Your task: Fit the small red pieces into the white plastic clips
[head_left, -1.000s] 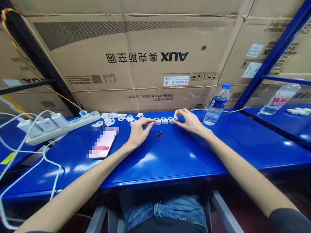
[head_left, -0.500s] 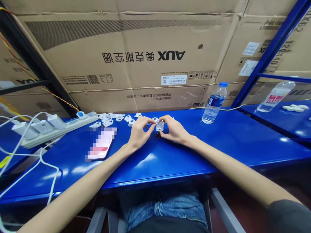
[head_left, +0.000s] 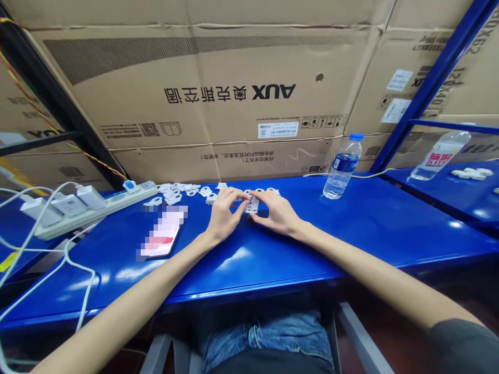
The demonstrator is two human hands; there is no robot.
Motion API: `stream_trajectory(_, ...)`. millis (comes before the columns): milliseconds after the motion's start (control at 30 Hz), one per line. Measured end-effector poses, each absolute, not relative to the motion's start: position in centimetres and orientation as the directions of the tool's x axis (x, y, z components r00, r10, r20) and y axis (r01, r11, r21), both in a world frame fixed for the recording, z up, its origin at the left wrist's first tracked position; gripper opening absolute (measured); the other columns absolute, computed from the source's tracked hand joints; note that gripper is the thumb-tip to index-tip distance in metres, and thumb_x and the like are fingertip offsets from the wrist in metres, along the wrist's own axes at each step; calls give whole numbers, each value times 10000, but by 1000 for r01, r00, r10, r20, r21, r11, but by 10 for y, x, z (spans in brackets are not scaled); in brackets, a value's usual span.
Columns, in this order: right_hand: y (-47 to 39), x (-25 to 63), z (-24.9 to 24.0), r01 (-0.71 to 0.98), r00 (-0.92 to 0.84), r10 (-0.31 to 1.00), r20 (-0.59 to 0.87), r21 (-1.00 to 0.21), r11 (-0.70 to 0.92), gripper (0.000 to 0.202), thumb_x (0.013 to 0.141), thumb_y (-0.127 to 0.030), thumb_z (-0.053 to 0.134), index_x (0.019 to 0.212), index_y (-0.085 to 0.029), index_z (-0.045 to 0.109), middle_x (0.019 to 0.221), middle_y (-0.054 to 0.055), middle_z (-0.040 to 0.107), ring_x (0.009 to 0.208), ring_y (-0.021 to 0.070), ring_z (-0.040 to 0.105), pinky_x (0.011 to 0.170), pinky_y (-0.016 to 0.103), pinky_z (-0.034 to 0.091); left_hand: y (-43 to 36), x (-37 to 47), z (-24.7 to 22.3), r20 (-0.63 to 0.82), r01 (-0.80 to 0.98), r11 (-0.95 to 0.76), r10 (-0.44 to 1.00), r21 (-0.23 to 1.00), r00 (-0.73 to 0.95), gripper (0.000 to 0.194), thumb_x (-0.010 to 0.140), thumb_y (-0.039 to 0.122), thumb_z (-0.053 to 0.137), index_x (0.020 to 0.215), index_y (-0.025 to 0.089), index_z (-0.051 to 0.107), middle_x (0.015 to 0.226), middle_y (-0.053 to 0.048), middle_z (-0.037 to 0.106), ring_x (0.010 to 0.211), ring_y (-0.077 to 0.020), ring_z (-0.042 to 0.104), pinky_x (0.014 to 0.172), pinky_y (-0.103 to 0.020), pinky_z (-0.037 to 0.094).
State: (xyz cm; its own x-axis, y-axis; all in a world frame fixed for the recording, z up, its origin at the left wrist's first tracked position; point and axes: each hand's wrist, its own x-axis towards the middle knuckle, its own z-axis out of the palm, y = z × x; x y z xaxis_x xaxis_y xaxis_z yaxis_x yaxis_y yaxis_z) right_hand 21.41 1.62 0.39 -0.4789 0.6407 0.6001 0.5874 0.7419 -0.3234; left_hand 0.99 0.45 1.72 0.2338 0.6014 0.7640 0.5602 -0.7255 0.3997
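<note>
Between my two hands, just above the blue table [head_left: 296, 249], is a small white plastic part [head_left: 252, 205] with tiny dark holes along its lower edge. My left hand [head_left: 226, 214] pinches it from the left with thumb and forefinger. From the right, my right hand [head_left: 277, 212] grips it, forefinger at the top and thumb near the bottom edge. A small dark bit shows by the right thumb, too small to name. Behind the hands lie several similar white parts [head_left: 205, 191], some partly hidden by my fingers.
A phone [head_left: 166, 231], partly blurred out, lies left of my left arm. Farther left is a power strip [head_left: 117, 201] with white chargers and loose cables [head_left: 91, 280]. A water bottle [head_left: 340, 169] stands at the back right. Large cardboard boxes [head_left: 226, 62] form the back wall.
The white part has shifted slightly left and down, and my right hand has moved left with it. The dark reddish bits seen below the part are now mostly out of sight.
</note>
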Motion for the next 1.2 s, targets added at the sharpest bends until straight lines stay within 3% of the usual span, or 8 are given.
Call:
stream_trajectory(167, 13, 214, 7, 608, -455, 680, 575, -357, 709, 575, 925, -392, 701, 1476, -273, 586, 1445, 74, 673, 1343, 288, 623, 1159, 492, 491, 5, 9, 16, 731, 607, -683, 641, 406, 233, 116, 979, 295, 620, 931, 235, 706, 981, -43, 753, 976, -226, 634, 895, -395, 537)
stream_trajectory(300, 13, 215, 10, 602, -453, 672, 586, -355, 715, 556, 926, -382, 701, 1455, -239, 602, 1437, 73, 680, 1300, 282, 644, 1138, 464, 511, 6, 7, 15, 727, 635, -680, 635, 366, 261, 124, 991, 281, 602, 936, 237, 704, 995, -40, 751, 1006, -228, 642, 972, -420, 524)
stream_trajectory(533, 14, 218, 14, 625, -419, 688, 592, -362, 692, 555, 911, -377, 711, 1444, -261, 610, 1410, 70, 695, 1271, 267, 663, 1122, 450, 525, 6, 6, 14, 765, 603, -745, 556, 284, 326, 147, 1015, 254, 573, 987, 216, 712, 975, -29, 752, 931, -209, 659, 966, -404, 524)
stream_trajectory(867, 24, 226, 13, 668, -415, 689, 595, -315, 674, 578, 927, -392, 685, 1478, -242, 589, 1380, 81, 704, 1222, 276, 665, 1062, 426, 551, 8, 5, 9, 746, 615, -727, 584, 305, 319, 229, 1024, 253, 519, 1114, 214, 726, 1059, -62, 713, 1039, -228, 655, 905, -374, 557)
stream_trajectory(1200, 74, 280, 18, 792, -400, 777, 486, -244, 560, 572, 920, -351, 643, 1461, -167, 612, 1392, 127, 691, 1250, 304, 646, 1084, 438, 517, 4, 6, 5, 459, 616, -717, 690, 326, 560, 173, 953, 333, 621, 1061, 244, 722, 1080, -70, 727, 1068, -256, 672, 939, -413, 563)
